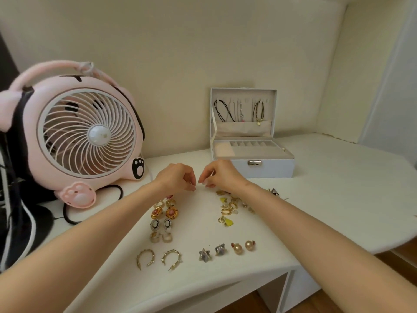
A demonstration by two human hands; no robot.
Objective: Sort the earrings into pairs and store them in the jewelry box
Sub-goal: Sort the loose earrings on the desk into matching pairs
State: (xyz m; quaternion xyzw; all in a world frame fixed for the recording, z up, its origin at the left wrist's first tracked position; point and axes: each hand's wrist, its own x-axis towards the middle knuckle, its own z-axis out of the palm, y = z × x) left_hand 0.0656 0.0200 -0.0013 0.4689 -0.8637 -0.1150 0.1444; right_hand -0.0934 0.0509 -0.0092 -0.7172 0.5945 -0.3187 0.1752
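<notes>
Counter [327, 199]: white, with a curved front edge; it carries everything below.
Fan [85, 134]: pink desk fan at the left back of the counter, with a white spiral grille, a carry handle on top and paw prints on its front and foot.
Cable [94, 199]: black, looped on the counter in front of the fan.
Jewelry box [264, 169]: white, at the back of the counter right of centre. Its lid stands open, its beige tray has ring rolls and compartments, and there is a metal clasp on the front wall.
Necklaces [239, 111]: dark cords and thin chains hanging inside the lid.
Left hand [178, 179]: above mid-counter, fingers curled, tips pinched together; whatever they pinch is too small to tell.
Right hand [222, 175]: just in front of the box, fingertips nearly meeting the left's, curled the same way; contents unclear.
Unsorted earrings [230, 206]: a loose gold and yellow heap under the right wrist.
Paired column: pink-stone ovals [156, 212], cameos [155, 224] and pale chunky hoops [155, 237] lie two by two under the left wrist.
Front edge row: spiked gold hoops [145, 258], star studs [205, 255] and gold ball studs [237, 248], each pair side by side.
</notes>
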